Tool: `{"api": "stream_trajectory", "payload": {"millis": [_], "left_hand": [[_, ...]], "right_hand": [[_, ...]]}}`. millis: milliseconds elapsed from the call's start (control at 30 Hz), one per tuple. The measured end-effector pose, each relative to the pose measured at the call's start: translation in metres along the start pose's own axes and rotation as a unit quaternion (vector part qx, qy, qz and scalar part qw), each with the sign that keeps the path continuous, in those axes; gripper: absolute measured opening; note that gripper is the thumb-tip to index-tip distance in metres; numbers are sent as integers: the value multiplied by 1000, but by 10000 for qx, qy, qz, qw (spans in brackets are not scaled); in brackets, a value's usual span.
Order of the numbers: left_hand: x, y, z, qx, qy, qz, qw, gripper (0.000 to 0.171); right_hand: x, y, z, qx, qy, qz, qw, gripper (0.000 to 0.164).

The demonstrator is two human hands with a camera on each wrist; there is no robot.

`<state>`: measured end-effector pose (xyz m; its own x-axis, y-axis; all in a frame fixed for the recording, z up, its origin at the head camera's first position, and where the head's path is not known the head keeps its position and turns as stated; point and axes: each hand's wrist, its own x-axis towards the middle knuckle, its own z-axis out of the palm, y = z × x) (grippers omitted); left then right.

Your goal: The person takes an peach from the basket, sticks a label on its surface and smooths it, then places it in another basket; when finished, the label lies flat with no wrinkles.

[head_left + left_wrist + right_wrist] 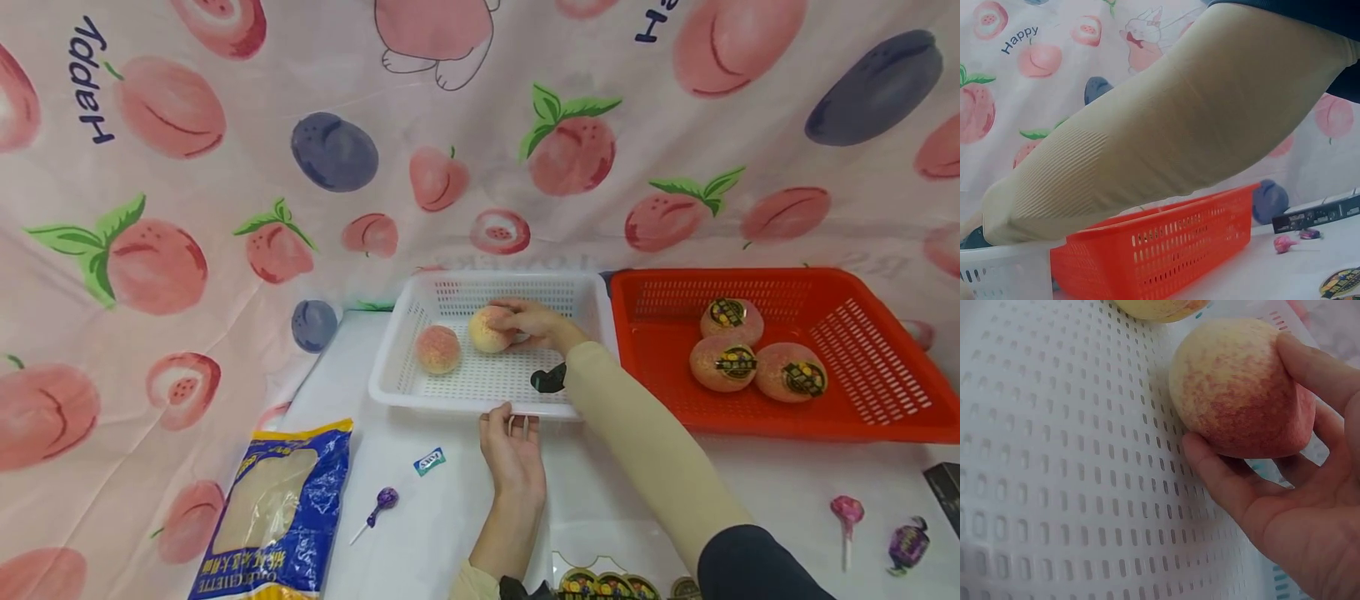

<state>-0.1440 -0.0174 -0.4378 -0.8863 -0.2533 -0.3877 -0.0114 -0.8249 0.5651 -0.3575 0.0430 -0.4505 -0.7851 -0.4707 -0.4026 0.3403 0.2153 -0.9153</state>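
Inside the white plastic basket [480, 393], my right hand [536, 323] holds a pale yellow-pink peach [489, 329], thumb and fingers spread around its sides. The right wrist view shows this peach [1241, 387] close over the perforated basket floor, its red blush facing down. A second peach [438, 349] rests in the basket to the left. My left hand [516, 458] grips the basket's front rim from below, palm turned up; some of its fingers are hidden under the rim. The left wrist view mostly shows the right sleeve.
A red basket [652, 408] stands right of the white one, with three labelled peaches [723, 364] inside. On the table lie a blue-yellow bag [277, 508], a small wrapper [429, 461], a purple lollipop [386, 498], a pink lollipop [847, 510], a wrapped candy [908, 546] and round stickers [607, 583].
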Motion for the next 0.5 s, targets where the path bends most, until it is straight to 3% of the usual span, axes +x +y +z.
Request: {"api": "stream_trajectory", "payload": {"millis": [233,500], "left_hand": [[1,-1,0,10,-31,-14,10000,22],[1,-1,-1,8,-121,18,9999,17]], "right_hand": [[-14,-8,3,-208,108,-259,9994,54],[-22,-16,4,-315,148,-711,9969,54]]}}
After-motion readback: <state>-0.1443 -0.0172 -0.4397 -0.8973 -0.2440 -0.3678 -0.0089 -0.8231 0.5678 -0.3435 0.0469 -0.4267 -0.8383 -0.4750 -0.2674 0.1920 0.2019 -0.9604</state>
